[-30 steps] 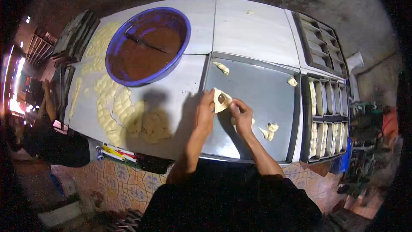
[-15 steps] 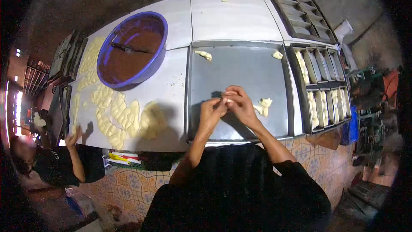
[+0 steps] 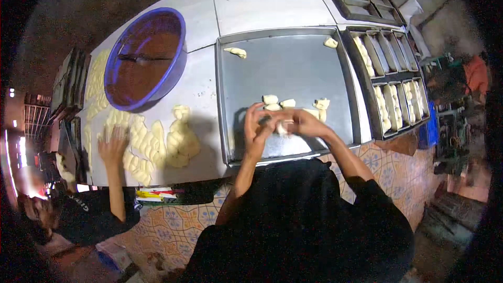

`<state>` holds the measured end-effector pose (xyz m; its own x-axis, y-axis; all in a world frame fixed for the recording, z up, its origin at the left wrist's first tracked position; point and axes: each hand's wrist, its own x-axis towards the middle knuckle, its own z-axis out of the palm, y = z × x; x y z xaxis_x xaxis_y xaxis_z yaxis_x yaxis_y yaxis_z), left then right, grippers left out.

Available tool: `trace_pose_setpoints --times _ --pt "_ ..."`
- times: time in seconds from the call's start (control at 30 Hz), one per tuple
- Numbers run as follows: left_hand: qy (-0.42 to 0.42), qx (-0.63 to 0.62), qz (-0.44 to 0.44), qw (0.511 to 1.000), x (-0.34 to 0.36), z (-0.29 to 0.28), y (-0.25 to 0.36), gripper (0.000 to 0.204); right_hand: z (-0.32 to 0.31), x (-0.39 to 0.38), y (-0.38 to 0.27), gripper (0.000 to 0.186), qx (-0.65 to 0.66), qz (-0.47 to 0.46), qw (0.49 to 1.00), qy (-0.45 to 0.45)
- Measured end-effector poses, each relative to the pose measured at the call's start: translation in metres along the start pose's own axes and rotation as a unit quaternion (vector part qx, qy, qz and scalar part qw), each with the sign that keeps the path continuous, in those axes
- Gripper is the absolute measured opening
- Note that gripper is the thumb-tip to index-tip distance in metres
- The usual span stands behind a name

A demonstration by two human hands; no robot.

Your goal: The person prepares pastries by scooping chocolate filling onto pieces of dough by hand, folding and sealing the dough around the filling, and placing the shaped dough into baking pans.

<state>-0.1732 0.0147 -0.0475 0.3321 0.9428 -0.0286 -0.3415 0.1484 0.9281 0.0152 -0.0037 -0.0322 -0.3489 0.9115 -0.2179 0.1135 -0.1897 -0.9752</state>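
Over the near part of the shallow metal tray (image 3: 293,71), a small pale piece of dough (image 3: 283,127) is pinched between my two hands. My left hand (image 3: 257,130) has its fingers curved and its fingertips at the left side of the piece. Closed on the other side of it is my right hand (image 3: 308,124), seen from the back. Part of the dough is hidden by fingers and slightly blurred. Just beyond my hands lie dough pieces (image 3: 270,99), with a small cluster of dough (image 3: 320,106) to their right. Two more bits sit near the tray's far corners.
A purple basin (image 3: 181,47) of brown filling, with a dark-handled tool, stands left of the tray. Cut dough (image 3: 152,139) covers the table's left, where a co-worker's hand (image 3: 112,144) rests. Loaf pans (image 3: 389,81), some filled with dough, stand at the right; another pan set (image 3: 361,0) lies beyond.
The view has shifted a little. Several dough pieces now lie in the tray beyond my hands. My right hand has turned sideways, and the co-worker's hand has moved onto the cut dough.
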Motion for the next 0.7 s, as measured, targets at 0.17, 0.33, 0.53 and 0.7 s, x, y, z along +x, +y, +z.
trace_pose_setpoints --times 0.17,0.33,0.53,0.7 --pt "-0.034 0.298 0.115 0.947 0.049 -0.008 0.000 0.069 -0.045 0.056 0.031 0.045 -0.055 -0.053 0.984 0.162" --pt "-0.099 0.432 0.057 0.894 0.084 -0.028 -0.022 0.073 -0.052 0.053 0.046 0.061 -0.209 -0.049 0.967 0.137" --pt "-0.075 0.395 -0.016 0.916 0.069 -0.021 -0.010 0.076 -0.037 0.042 0.016 0.061 -0.350 -0.052 0.932 0.079" --pt "0.036 0.429 0.057 0.901 0.063 -0.005 -0.024 0.084 -0.033 0.055 0.043 0.070 -0.532 -0.248 0.808 0.051"
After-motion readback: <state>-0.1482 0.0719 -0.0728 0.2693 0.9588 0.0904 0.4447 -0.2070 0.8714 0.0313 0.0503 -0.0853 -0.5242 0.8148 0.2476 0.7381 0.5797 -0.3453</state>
